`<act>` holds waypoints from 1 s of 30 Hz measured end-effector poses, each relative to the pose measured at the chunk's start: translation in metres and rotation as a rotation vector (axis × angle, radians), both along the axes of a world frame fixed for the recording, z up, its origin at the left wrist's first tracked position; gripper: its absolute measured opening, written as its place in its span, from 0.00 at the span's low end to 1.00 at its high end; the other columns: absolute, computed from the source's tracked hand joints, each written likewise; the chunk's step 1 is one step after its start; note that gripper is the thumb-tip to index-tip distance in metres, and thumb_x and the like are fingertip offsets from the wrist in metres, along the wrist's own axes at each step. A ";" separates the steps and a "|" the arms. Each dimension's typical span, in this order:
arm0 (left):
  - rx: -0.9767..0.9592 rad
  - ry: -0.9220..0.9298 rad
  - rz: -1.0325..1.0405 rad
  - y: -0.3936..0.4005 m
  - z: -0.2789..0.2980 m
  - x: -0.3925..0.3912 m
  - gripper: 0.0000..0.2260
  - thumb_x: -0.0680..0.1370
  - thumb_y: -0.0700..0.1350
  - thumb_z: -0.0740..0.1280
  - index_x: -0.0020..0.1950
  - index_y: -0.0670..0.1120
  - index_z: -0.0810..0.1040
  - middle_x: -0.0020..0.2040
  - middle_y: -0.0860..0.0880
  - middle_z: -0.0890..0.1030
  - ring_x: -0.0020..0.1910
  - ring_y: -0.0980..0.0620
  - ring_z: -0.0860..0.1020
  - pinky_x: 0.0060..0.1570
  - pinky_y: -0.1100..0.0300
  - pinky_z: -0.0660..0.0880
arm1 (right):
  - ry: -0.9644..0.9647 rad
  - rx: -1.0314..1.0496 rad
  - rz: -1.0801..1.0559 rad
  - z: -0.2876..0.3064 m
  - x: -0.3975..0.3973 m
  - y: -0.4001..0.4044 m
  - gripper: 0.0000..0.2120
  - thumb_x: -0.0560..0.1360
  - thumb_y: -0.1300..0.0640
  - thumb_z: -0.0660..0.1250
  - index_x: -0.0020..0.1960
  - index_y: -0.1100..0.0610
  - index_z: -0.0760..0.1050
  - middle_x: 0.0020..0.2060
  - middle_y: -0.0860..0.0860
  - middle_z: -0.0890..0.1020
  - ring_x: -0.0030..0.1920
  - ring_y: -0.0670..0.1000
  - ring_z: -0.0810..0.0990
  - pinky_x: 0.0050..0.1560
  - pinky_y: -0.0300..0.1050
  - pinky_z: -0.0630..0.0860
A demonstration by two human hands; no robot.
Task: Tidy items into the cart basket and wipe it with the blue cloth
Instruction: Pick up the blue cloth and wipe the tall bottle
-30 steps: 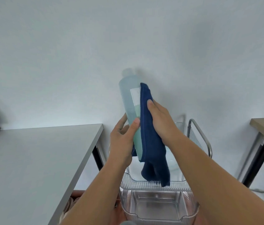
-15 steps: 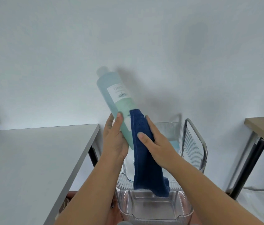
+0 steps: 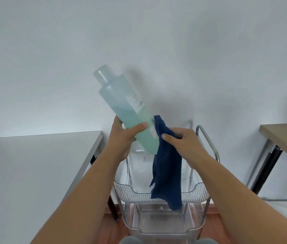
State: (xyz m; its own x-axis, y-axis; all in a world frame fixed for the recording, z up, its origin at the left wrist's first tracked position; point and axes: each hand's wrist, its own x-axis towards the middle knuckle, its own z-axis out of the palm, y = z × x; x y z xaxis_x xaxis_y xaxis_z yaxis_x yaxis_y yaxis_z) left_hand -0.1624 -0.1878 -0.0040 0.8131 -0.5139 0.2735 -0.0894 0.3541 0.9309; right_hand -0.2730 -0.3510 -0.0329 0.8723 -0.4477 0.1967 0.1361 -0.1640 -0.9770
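My left hand (image 3: 124,137) grips a tall pale blue-green bottle (image 3: 121,104) near its base, tilted with the cap up and to the left. My right hand (image 3: 183,140) holds the dark blue cloth (image 3: 165,173) against the bottle's lower right side; the cloth hangs down over the cart. Below both hands stands the clear ribbed cart basket (image 3: 126,191), with a second clear bin (image 3: 156,224) under it.
A grey table (image 3: 33,173) runs along the left. The cart's metal handle (image 3: 208,138) rises at the right of the basket. A wooden table (image 3: 285,138) with dark legs stands at the far right. A white wall fills the background.
The bottle has tilted further to the left and turned in my left hand. My right hand has slid the cloth down from the label toward the bottle's base.
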 end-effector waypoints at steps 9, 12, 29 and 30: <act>0.195 -0.053 0.083 -0.019 -0.038 0.004 0.36 0.61 0.40 0.81 0.64 0.48 0.68 0.60 0.45 0.78 0.58 0.45 0.80 0.54 0.44 0.80 | 0.279 -0.104 -0.021 -0.032 0.001 -0.021 0.06 0.73 0.57 0.71 0.47 0.48 0.84 0.41 0.46 0.87 0.46 0.47 0.84 0.47 0.39 0.79; 0.279 -0.097 0.126 -0.034 -0.057 0.009 0.35 0.58 0.44 0.81 0.59 0.52 0.67 0.55 0.52 0.78 0.54 0.54 0.80 0.49 0.56 0.80 | 0.465 -0.315 0.014 -0.042 -0.008 -0.028 0.06 0.74 0.55 0.68 0.44 0.45 0.82 0.41 0.46 0.85 0.45 0.49 0.82 0.46 0.43 0.77; 0.573 -0.145 -0.017 -0.136 -0.138 0.032 0.39 0.61 0.46 0.81 0.63 0.56 0.59 0.55 0.55 0.73 0.56 0.49 0.75 0.50 0.55 0.77 | 0.644 -0.538 0.071 -0.043 -0.060 -0.058 0.12 0.71 0.58 0.64 0.31 0.46 0.77 0.28 0.42 0.79 0.30 0.38 0.75 0.33 0.34 0.70; 0.580 -0.144 -0.023 -0.139 -0.142 0.032 0.39 0.61 0.46 0.81 0.62 0.56 0.59 0.55 0.55 0.73 0.56 0.50 0.75 0.49 0.56 0.77 | 0.639 -0.524 0.073 -0.045 -0.061 -0.059 0.10 0.71 0.58 0.63 0.33 0.48 0.78 0.30 0.45 0.80 0.31 0.39 0.75 0.34 0.35 0.71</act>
